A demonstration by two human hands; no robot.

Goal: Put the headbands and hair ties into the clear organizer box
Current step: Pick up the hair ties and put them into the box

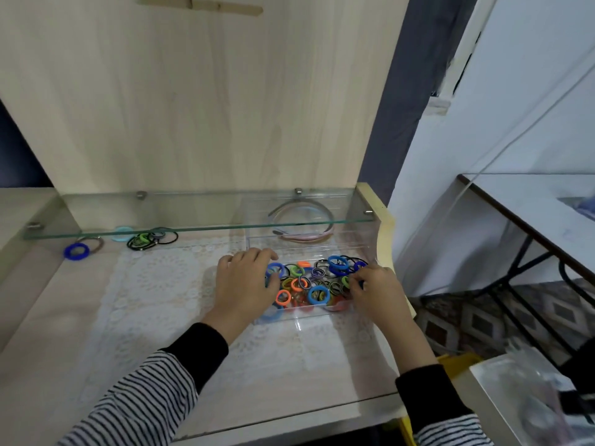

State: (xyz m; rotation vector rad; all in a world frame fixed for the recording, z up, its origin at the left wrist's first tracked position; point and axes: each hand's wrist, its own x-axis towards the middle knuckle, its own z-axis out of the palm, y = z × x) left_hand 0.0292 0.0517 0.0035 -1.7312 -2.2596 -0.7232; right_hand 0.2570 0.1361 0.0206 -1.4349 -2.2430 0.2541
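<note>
Hair ties point(317, 294) are heaped in the near compartment of the clear organizer box point(306, 318), headbands point(302, 236) laid in the far one; settling the heap is judged the step in hand; the left hand point(244, 281) is laid over its left wall, the right hand point(376, 291) curled into the heap, any hold hidden; loose ties point(151, 239) far left, well apart, must be fetched next.

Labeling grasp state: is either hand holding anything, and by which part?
Cannot tell: the left hand lies over the left wall of the box; the right hand has its fingers among the hair ties.
</note>
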